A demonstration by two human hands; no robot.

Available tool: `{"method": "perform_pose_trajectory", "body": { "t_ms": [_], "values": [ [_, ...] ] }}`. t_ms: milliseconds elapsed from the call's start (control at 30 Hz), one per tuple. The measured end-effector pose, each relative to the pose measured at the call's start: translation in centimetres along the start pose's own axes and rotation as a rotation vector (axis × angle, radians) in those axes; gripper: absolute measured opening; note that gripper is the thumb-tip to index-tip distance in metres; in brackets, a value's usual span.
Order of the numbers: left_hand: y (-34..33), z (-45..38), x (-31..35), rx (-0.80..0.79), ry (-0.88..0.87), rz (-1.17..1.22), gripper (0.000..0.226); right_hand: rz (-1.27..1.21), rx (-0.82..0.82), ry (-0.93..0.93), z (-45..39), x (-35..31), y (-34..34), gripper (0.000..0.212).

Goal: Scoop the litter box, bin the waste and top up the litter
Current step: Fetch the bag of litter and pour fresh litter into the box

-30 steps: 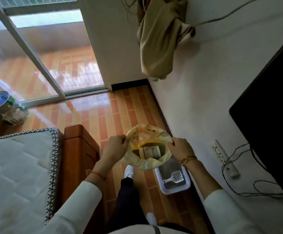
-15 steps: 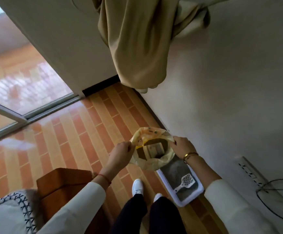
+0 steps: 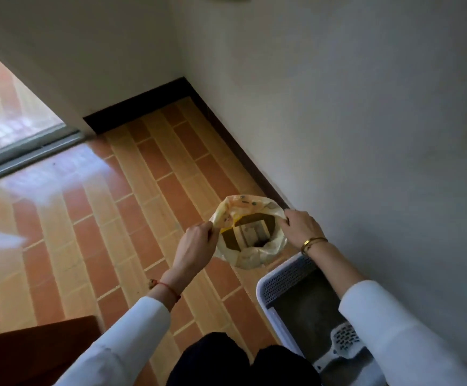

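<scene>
Litter box [image 3: 265, 288], white with a perforated rim, sits on the floor [image 3: 149, 190] at lower right, close against the white wall [image 3: 352, 121]; grey litter fills its tray and the right sleeve crosses over its far side. Floor is laid in orange and tan brick-pattern tiles, with a dark skirting strip [image 3: 238, 140] along the base of the wall into the corner. A sliding glass door [image 3: 12, 121] with a metal track occupies the upper left, and its glare falls across the nearby tiles. A dark brown wooden piece of furniture [image 3: 32, 349] shows at lower left; what it is cannot be told. The person's dark trouser legs [image 3: 240, 360] appear at bottom centre, beside the box. A translucent yellow plastic bag [image 3: 250, 257] is held open above the floor, just beyond the near corner of the box, mouth upward; floor tiles show through its base and a small dark clump lies inside near the bottom. Left hand [image 3: 196, 246] pinches the bag's left edge between thumb and fingers; a red cord is worn at that wrist. Right hand [image 3: 300, 227] grips the right edge with curled fingers; a gold bangle is worn at that wrist. A white slotted scoop [image 3: 343, 341] lies in the litter at the near end of the box, its handle pointing toward the lower left.
</scene>
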State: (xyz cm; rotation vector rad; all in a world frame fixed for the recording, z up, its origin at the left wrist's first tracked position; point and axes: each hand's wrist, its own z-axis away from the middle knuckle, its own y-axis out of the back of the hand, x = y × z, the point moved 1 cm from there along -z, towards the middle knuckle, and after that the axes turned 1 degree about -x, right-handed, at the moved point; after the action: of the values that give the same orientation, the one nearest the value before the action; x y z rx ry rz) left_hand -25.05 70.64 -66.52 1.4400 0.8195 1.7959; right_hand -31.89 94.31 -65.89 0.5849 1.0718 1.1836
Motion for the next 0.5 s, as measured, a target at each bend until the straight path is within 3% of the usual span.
{"method": "perform_pose_trajectory", "body": {
  "t_ms": [233,500],
  "values": [
    [-14.1,-5.1,-10.4,0.082,-0.072,0.032,0.037,0.103,0.092,0.069,-9.7,5.7,-12.8,0.022],
    [-20.8,-4.2,-13.5,0.186,-0.187,0.124,0.033,0.118,0.220,0.169,-11.4,8.8,-18.9,0.022]
  ]
}}
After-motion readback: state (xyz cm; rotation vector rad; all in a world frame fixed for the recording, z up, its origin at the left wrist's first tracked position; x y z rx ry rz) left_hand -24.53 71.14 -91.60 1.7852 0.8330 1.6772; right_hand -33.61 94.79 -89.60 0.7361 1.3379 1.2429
